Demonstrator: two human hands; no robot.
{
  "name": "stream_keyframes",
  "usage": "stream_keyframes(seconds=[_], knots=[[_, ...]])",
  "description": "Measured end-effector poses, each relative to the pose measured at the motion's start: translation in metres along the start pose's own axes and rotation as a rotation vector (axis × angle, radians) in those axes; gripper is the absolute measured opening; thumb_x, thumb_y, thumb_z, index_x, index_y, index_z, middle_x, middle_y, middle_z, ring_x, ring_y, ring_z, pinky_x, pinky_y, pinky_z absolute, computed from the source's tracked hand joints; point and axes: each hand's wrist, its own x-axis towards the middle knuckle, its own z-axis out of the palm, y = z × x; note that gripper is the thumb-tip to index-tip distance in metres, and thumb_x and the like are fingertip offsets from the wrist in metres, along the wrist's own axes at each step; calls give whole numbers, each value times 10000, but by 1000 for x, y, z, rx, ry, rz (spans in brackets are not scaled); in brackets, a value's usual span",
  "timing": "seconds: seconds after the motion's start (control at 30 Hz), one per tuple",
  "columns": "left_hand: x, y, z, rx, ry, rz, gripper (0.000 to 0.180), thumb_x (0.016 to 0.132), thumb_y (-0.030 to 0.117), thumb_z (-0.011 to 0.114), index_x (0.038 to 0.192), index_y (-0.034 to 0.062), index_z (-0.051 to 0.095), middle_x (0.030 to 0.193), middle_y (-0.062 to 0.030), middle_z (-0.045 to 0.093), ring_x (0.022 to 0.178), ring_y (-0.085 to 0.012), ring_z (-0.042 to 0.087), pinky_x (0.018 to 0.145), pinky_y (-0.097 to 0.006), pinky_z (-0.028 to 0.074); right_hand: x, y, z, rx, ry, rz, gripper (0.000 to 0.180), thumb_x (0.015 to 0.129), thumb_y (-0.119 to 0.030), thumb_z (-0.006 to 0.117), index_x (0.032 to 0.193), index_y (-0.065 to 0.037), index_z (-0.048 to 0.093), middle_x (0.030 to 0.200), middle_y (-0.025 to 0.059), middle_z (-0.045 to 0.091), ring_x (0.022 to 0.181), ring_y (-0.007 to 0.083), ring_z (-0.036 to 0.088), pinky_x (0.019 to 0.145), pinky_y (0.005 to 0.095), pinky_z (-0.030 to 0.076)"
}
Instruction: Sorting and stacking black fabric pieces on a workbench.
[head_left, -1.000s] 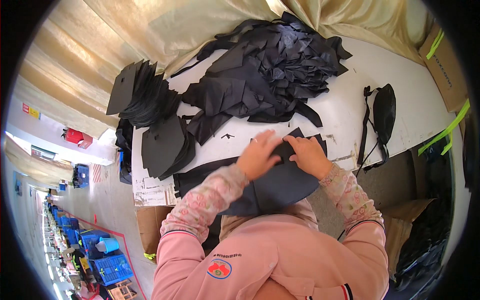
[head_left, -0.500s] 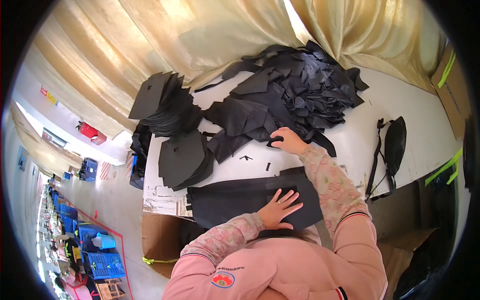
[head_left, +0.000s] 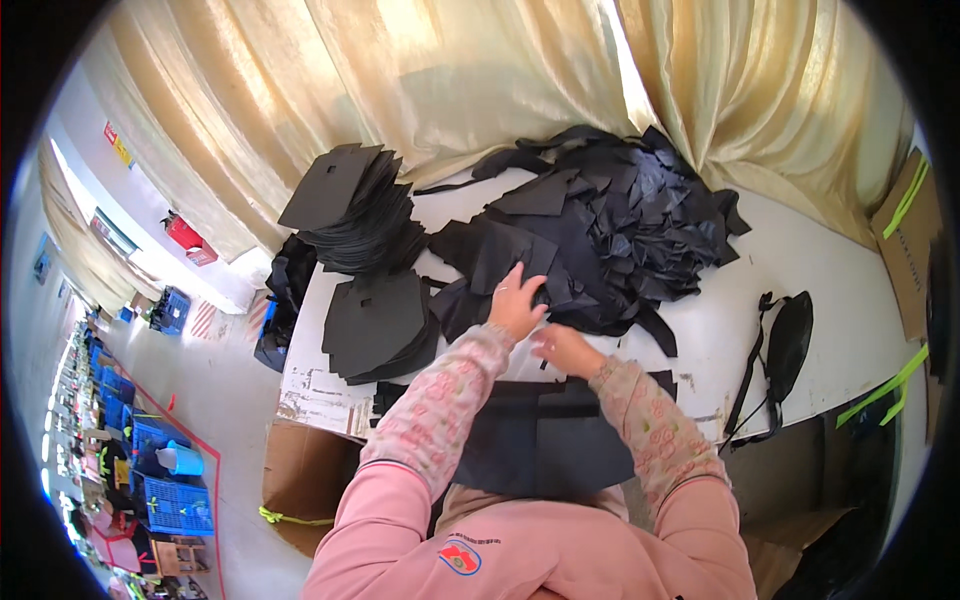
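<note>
Standing by the white table [head_left: 705, 325], I see the black cloth panel [head_left: 545, 440] at its near edge, toward the person's lap, long axis running left to right, roughly across the body. From the fingers it lies nearer the person; both hands are on its far side. Right hand [head_left: 567, 350] is the closer one, just beyond the panel's far edge, over bare table; left hand [head_left: 518, 302] is farther out, at the near edge of the black fabric heap [head_left: 640, 230], whose flatter pieces lie right under its fingertips. Hands nearly meet, right just below and right of left. Left fingers partly spread and bent, thumb apart, something dark in between; cannot tell if it's gripped or only background. Right fingers loosely curled, tips toward the left hand; no clear object in them, though a tiny scrap could be hidden, can't tell. Stacked black panels [head_left: 378, 320] sit left of the left hand, well apart from it; dark pouch [head_left: 790, 335] with strap is off to the right. Both sleeves cross the panel, so parts toward each end are covered; its lower edge meets the lap, folds hard to read, black on black. Contact of the left fingertips with the heap is also unclear.
</note>
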Motion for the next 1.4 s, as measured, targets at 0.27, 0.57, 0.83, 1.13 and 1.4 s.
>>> stream_keyframes(seconds=[0.27, 0.57, 0.83, 1.13, 1.4], knots=[[13, -41, 45, -47, -127, -304, 387, 858, 223, 685, 1211, 74, 631, 1289, -148, 587, 1148, -322, 587, 980, -408, 456, -42, -36, -35, 64, -217, 50, 337, 848, -210, 696, 1113, -6, 662, 1003, 169, 689, 909, 276, 667, 812, 354, 520], [45, 14, -93, -891, 368, -231, 191, 832, -30, 695, 976, 42, 591, 880, 3, 621, 789, -68, 577, 751, -224, 485, -3, -80, -89, -52, 494, -197, 654, 819, -158, 761, 1383, -71, 441, 1368, 129, 490, 1084, 220, 585, 900, 343, 489], [20, 74, -198, -1148, 148, -40, 265, 836, -86, 646, 1035, 46, 531, 970, -22, 575, 854, -78, 546, 781, -219, 443, 28, -165, -93, 302, 268, -323, 775, 824, -52, 732, 1469, -92, 304, 1358, 116, 483, 1173, 187, 532, 966, 326, 451], [22, 93, -258, -1292, 185, 130, 210, 888, 20, 643, 1071, 43, 543, 1014, -23, 567, 938, -89, 527, 869, -232, 412, 2, -226, -124, 210, 287, -544, 232, 826, 14, 699, 1038, -3, 605, 969, 30, 576, 891, 113, 529, 841, 260, 466], [24, 58, -222, -944, 3, -99, 348, 892, 97, 671, 1215, 69, 545, 909, 36, 487, 802, -65, 473, 760, -217, 421, -14, -211, -142, -175, 448, -564, 129, 813, -9, 709, 919, 2, 636, 954, 111, 605, 832, 226, 609, 740, 309, 485]])
